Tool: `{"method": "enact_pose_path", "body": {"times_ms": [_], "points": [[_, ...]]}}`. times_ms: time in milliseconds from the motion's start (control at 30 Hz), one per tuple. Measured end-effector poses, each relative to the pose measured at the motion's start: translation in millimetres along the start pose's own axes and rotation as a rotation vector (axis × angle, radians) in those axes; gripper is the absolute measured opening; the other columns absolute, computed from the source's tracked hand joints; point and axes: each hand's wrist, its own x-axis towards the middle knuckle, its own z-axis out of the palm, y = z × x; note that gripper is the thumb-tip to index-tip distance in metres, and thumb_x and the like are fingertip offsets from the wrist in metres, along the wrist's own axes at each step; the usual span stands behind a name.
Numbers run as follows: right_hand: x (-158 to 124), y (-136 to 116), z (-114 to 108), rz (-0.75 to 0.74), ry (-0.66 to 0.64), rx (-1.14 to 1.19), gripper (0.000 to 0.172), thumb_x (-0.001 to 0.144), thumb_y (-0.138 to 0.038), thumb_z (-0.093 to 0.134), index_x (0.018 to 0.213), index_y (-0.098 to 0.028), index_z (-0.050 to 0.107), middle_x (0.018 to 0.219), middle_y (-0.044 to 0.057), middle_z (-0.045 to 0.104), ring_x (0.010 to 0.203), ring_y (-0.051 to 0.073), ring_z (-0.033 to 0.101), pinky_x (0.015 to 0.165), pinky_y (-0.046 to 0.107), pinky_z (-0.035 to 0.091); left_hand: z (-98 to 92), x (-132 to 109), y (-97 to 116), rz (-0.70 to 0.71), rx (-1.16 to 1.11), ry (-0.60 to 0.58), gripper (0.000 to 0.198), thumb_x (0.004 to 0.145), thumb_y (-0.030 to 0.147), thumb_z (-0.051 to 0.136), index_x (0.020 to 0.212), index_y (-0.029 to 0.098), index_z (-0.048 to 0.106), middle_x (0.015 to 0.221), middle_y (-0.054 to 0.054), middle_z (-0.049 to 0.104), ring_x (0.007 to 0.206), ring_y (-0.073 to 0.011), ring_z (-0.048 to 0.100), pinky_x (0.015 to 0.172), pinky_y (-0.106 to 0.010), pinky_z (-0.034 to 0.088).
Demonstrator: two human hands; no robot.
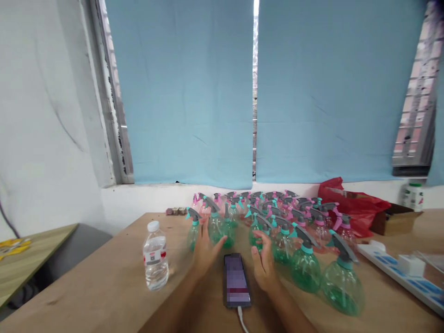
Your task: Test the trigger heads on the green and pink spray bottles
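Note:
My left hand (pixel 204 252) has its thumb and fingers spread, with nothing gripped. It reaches up in front of a green spray bottle (pixel 216 223) and partly covers another green spray bottle (pixel 193 233) at the left end. My right hand (pixel 265 264) is loosely curved, thumb apart from the fingers, nearest to a green spray bottle (pixel 255 226) that it partly hides. Whether either hand touches a bottle I cannot tell. Between my forearms a phone (pixel 237 282) lies screen up, a white cable (pixel 242 319) plugged into its near end.
Many pink spray bottles (pixel 321 231) stand behind the green ones. A green spray bottle (pixel 343 286) stands near right. A water bottle (pixel 155 259) is on the left. At right are a power strip (pixel 391 266), a red plastic bag (pixel 357 210) and a cardboard box (pixel 395 222).

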Motion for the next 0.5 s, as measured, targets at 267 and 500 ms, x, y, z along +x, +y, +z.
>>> {"method": "enact_pose_path", "body": {"times_ms": [267, 500], "points": [[3, -7, -2, -0.005, -0.017, -0.019, 0.033, 0.107, -0.034, 0.038, 0.137, -0.025, 0.048, 0.133, 0.011, 0.054, 0.124, 0.027, 0.052, 0.104, 0.048, 0.045, 11.1, 72, 22, 0.019, -0.024, 0.136, 0.091, 0.093, 0.043, 0.067, 0.164, 0.021, 0.014, 0.156, -0.021, 0.039, 0.145, -0.0359, 0.042, 0.116, -0.049, 0.040], [7, -9, -4, 0.028, -0.017, -0.028, 0.032, 0.108, -0.035, 0.036, 0.135, -0.025, 0.049, 0.129, 0.011, 0.056, 0.120, 0.026, 0.054, 0.102, 0.047, 0.046, 42.7, 100, 1, -0.091, 0.073, 0.119, 0.095, 0.089, 0.032, 0.071, 0.162, 0.011, 0.012, 0.144, -0.024, 0.043, 0.134, -0.0387, 0.049, 0.112, -0.051, 0.043]]}}
